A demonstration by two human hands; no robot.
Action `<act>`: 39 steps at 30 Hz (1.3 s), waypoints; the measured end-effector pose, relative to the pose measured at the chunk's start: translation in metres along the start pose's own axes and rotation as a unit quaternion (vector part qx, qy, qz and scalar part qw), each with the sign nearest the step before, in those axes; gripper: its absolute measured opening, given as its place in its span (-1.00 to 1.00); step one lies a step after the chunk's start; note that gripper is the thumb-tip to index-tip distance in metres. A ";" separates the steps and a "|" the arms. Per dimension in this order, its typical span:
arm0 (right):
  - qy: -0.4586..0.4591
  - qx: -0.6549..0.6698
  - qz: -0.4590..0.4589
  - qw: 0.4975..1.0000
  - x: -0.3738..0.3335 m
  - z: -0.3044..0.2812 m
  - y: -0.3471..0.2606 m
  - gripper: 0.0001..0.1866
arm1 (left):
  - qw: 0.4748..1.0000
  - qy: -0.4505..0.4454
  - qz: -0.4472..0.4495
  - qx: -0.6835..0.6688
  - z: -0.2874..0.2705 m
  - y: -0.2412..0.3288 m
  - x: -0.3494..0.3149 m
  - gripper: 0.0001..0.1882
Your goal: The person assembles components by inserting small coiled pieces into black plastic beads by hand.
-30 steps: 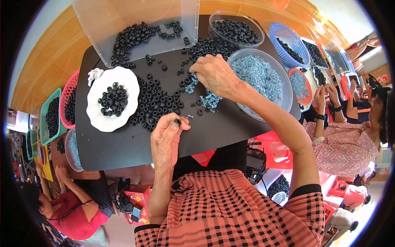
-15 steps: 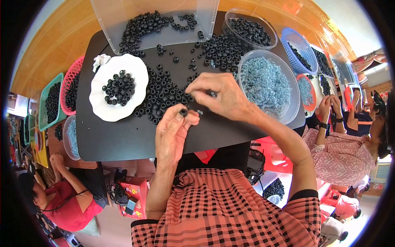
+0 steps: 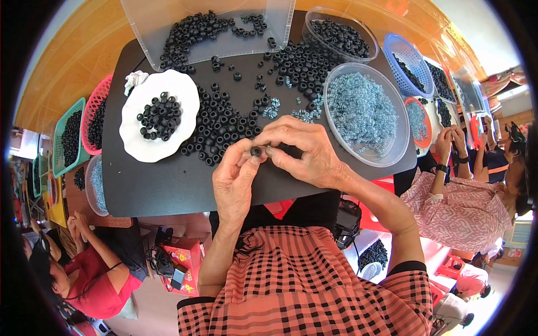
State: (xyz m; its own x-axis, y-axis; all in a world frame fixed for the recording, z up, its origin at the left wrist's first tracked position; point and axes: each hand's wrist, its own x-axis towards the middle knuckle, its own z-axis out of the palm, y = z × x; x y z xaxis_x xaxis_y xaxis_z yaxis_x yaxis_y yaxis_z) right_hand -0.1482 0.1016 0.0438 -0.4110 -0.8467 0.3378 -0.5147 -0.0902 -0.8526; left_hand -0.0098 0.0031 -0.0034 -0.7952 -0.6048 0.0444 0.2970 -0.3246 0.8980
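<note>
My left hand (image 3: 234, 175) pinches a small black ring-shaped plastic piece (image 3: 256, 151) between thumb and fingers, its hole facing up. My right hand (image 3: 305, 150) has its thumb and fingertips pressed together right at that piece; whatever sits between them is too small to make out. Both hands are over the near part of the dark table (image 3: 162, 193). Just beyond them spreads a pile of loose black pieces (image 3: 221, 126). A few pale blue coil-like pieces (image 3: 272, 108) lie past my right knuckles, beside a clear round tub (image 3: 404, 143) filled with more of them.
A white scalloped plate (image 3: 131, 134) with black pieces stands left. At the back are a clear box (image 3: 140, 33) on its side and a tub of black pieces (image 3: 339, 42). Baskets flank the table, including a blue one (image 3: 414, 70). People sit at work on both sides.
My right hand has come down and toward my left hand, so their fingertips now meet at the black piece. Blue coil-like pieces behind the right hand have come into sight.
</note>
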 end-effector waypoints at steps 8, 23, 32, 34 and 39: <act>0.021 -0.087 -0.134 0.987 -0.003 0.009 0.006 -0.63 | 0.996 -0.005 -0.053 -0.068 0.000 0.003 0.002 -0.74; 0.040 0.010 -0.061 0.997 -0.011 0.016 0.011 -0.68 | 0.979 -0.031 -0.095 -0.180 -0.003 0.007 0.007 -0.74; 0.084 -0.090 -0.108 0.986 -0.013 0.018 0.007 -0.71 | 0.983 -0.022 -0.084 -0.162 -0.005 0.002 0.006 -0.75; 0.091 -0.094 -0.118 0.984 -0.013 0.018 0.008 -0.71 | 0.983 -0.019 -0.089 -0.162 -0.004 0.005 0.006 -0.77; 0.100 -0.100 -0.133 0.981 -0.012 0.022 0.009 -0.70 | 0.978 -0.054 -0.121 -0.159 -0.006 0.006 0.007 -0.74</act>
State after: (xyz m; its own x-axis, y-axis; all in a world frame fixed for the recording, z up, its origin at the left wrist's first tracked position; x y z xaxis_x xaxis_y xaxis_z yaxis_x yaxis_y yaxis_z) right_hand -0.1316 0.0998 0.0234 -0.3716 -0.6855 0.6262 -0.7527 -0.1724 -0.6354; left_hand -0.0107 -0.0072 -0.0002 -0.9087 -0.4074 -0.0906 0.2293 -0.6688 0.7072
